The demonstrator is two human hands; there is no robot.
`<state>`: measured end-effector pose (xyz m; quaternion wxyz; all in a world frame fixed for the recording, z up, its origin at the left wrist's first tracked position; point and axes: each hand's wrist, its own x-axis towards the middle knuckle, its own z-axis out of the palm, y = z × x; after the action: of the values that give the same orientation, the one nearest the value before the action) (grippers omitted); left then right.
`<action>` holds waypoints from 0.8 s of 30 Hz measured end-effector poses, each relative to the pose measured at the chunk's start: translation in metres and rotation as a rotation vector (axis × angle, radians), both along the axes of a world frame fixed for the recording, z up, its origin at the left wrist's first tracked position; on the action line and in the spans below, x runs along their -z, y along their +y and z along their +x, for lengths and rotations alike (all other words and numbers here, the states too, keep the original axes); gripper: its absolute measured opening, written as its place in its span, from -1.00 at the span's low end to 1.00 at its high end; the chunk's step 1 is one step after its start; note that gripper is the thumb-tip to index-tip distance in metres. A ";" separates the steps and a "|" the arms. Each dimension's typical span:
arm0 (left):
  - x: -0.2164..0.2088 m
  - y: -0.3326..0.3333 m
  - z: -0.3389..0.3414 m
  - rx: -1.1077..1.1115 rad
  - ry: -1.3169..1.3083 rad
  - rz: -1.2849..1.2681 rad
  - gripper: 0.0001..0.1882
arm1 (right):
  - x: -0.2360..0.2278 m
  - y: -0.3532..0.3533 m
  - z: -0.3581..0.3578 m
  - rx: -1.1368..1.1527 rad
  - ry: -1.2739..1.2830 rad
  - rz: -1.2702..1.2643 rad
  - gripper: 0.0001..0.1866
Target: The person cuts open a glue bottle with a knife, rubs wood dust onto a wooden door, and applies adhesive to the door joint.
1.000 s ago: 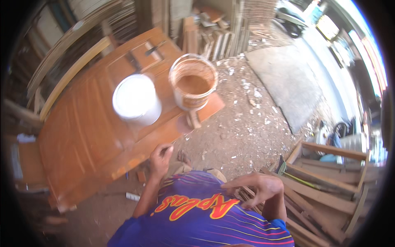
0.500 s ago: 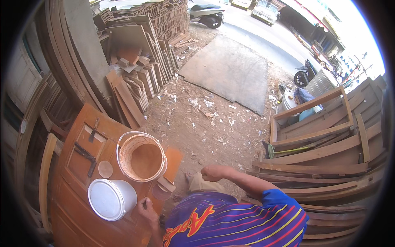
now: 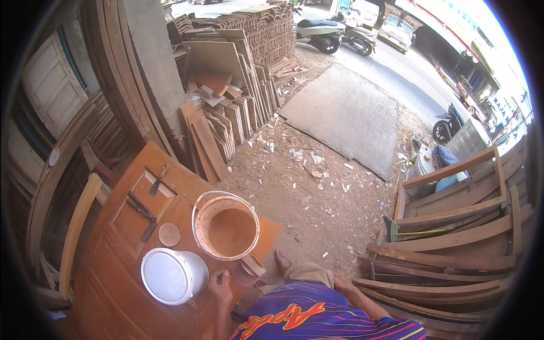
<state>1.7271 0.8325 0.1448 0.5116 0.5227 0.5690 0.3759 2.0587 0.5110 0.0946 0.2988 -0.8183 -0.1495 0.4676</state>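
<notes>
My left hand rests at the edge of a brown panelled door lying flat, its fingers curled together; whatever they hold, if anything, I cannot make out. Beside it stands a white lidded bucket. Behind the hand is an open bucket with a wire handle and brown contents. A small wood block and a thin round disc lie just right of the hand. Against my right knee is my right hand, its fingers mostly hidden.
On the door lie a tan disc and dark tools. Stacked boards lean at the back left. Wooden frames and planks fill the right side. A grey sheet covers littered ground, with motorcycles beyond.
My right hand has dropped from in front of me to my right knee. My left hand stays by the white bucket. The whole view has shifted, and another motorcycle appears at the road.
</notes>
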 end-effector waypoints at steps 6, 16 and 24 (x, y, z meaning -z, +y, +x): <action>0.007 -0.008 -0.015 0.040 0.089 -0.012 -0.78 | 0.018 -0.043 -0.045 -0.090 -0.247 0.161 -0.48; 0.012 -0.011 0.003 0.020 0.146 0.042 -0.86 | 0.008 0.032 -0.005 -0.598 -0.447 0.085 -0.54; 0.041 -0.004 0.016 -0.116 0.167 0.060 -0.81 | -0.003 0.015 0.021 -0.618 -0.467 0.096 -0.60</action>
<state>1.7432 0.8288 0.1035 0.4237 0.5334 0.6276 0.3769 2.0795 0.5262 0.0980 0.1396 -0.8042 -0.4747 0.3292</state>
